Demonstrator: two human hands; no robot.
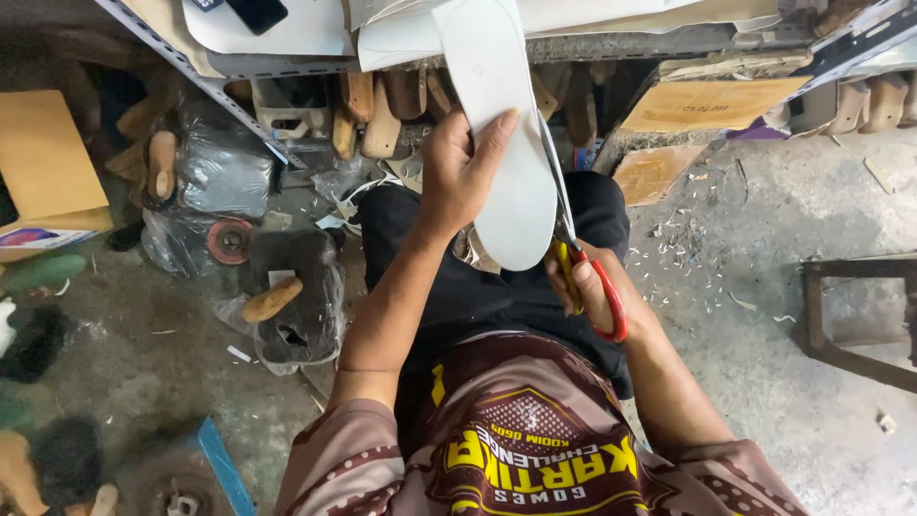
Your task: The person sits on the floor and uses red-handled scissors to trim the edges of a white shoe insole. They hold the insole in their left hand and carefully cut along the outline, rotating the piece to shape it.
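Observation:
My left hand (463,167) grips a long white sole-shaped sheet (506,124) by its left edge, holding it upright over my lap. In my right hand (585,287) are scissors with red and yellow handles (597,287). Their blades (554,182) run up along the sheet's right edge. Black trousers and a brown patterned shirt fill the lower middle of the view.
A metal shelf (611,43) with white sheets and wooden shoe lasts (368,119) stands ahead. Plastic bags (220,172) and a black lump with a wooden handle (287,296) lie at left. Cardboard (43,158) sits far left, a dark stool frame (860,315) at right. Scraps litter the concrete floor.

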